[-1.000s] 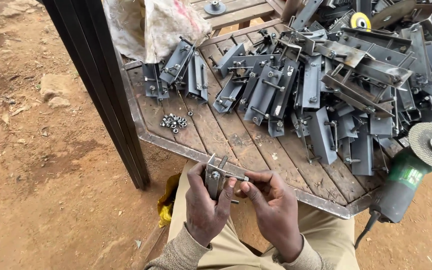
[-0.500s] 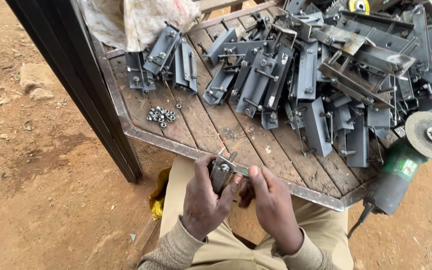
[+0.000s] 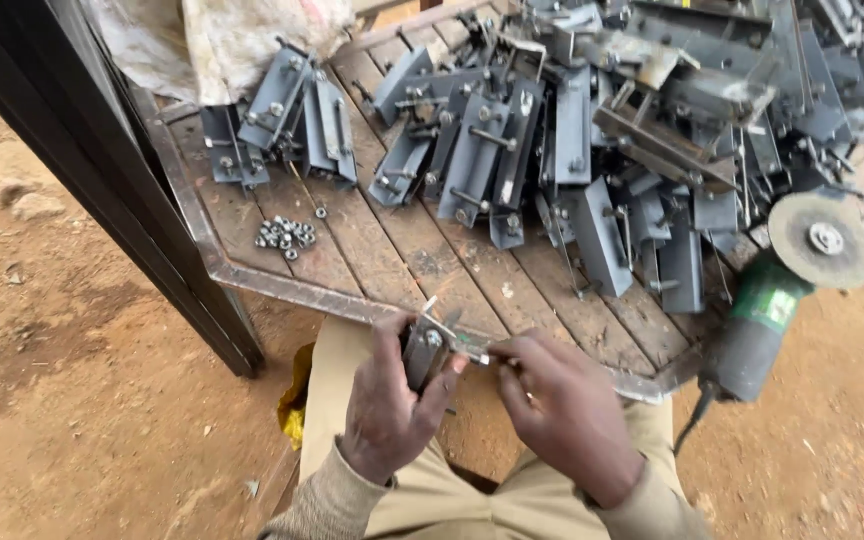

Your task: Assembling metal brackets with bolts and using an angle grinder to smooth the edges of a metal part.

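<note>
Grey brackets (image 3: 572,150), green grinder (image 3: 757,325), tan trousers (image 3: 452,500).

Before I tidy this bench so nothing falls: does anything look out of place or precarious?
Yes. The green angle grinder hangs over the table's right corner, its disc bare. The grey metal brackets lie in a jumbled heap. Small nuts sit loose on the wooden table.
</note>
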